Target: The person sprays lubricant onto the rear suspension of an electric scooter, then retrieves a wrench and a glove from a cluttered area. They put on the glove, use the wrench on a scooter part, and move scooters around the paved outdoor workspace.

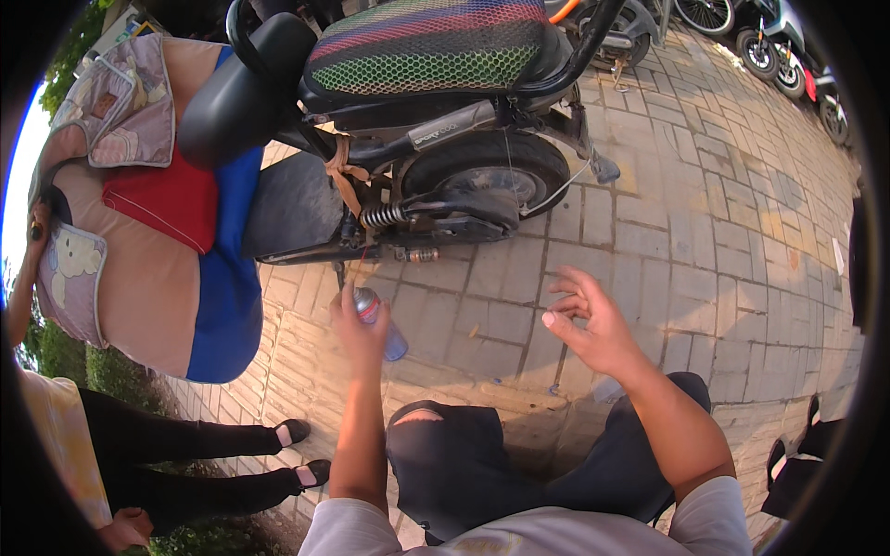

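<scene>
My left hand is wrapped round an aerosol spray can, silver at the top and blue at the lower end. The can is tilted, just below the side of an electric scooter. A thin red line shows above the can's top, close to the frame; I cannot make out whether it joins the can. My right hand is raised over the paving with bent fingers apart and nothing in them. The scooter's shock absorber spring and rear wheel lie beyond my hands.
A padded wind cover hangs over the scooter's front. A person in black trousers stands at the left, one hand on the handlebar. Parked two-wheelers line the far right. Dark-clad legs show at the right edge.
</scene>
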### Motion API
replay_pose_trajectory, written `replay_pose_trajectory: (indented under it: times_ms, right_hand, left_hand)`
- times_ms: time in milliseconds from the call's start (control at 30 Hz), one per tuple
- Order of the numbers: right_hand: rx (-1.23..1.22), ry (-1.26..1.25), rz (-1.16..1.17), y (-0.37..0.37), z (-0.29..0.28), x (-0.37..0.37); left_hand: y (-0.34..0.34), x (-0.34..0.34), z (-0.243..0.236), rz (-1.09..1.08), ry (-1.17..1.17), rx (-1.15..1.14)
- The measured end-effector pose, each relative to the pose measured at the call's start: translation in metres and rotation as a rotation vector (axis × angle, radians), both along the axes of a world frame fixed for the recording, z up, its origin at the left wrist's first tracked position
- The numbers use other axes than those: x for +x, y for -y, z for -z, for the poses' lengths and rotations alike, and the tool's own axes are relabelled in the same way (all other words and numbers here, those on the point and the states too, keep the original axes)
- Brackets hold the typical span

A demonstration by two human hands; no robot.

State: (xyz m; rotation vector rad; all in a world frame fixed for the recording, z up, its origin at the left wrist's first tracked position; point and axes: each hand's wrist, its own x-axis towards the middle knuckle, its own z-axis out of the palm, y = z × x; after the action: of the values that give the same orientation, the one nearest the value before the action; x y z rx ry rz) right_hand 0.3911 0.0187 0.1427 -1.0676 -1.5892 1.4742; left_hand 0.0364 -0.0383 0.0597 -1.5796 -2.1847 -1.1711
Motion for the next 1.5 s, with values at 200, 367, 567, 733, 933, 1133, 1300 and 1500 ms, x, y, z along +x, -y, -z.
replay_pose_trajectory:
  times_ms: [200, 367, 567, 733, 933, 1133, 1300, 1500]
  right_hand:
    - [0.049, 0.023, 0.046, -0.007, -0.005, 0.021]
    - [0.070, 0.028, 0.059, -0.007, -0.011, 0.034]
    - [0.083, 0.015, 0.068, -0.007, -0.010, 0.042]
    - [0.087, 0.016, 0.066, -0.007, -0.013, 0.042]
    - [0.065, 0.020, 0.057, -0.010, -0.012, 0.036]
    - [0.036, 0.020, 0.050, -0.015, -0.010, 0.031]
    - [0.030, 0.051, 0.036, -0.026, 0.000, 0.027]
    - [0.029, 0.070, 0.042, -0.032, 0.002, 0.025]
  left_hand:
    - [-0.033, 0.006, -0.012, -0.035, -0.004, 0.012]
    - [-0.042, 0.004, -0.009, -0.101, -0.055, -0.039]
    - [-0.050, 0.009, -0.009, -0.123, -0.051, -0.058]
    - [-0.051, 0.007, -0.006, -0.127, -0.049, -0.062]
    - [-0.053, 0.003, -0.005, -0.121, -0.064, -0.020]
    - [-0.041, 0.014, -0.005, -0.106, 0.001, -0.011]
    - [-0.043, 0.022, -0.009, -0.050, -0.014, -0.061]
    - [-0.047, 0.028, -0.008, -0.014, -0.040, -0.045]
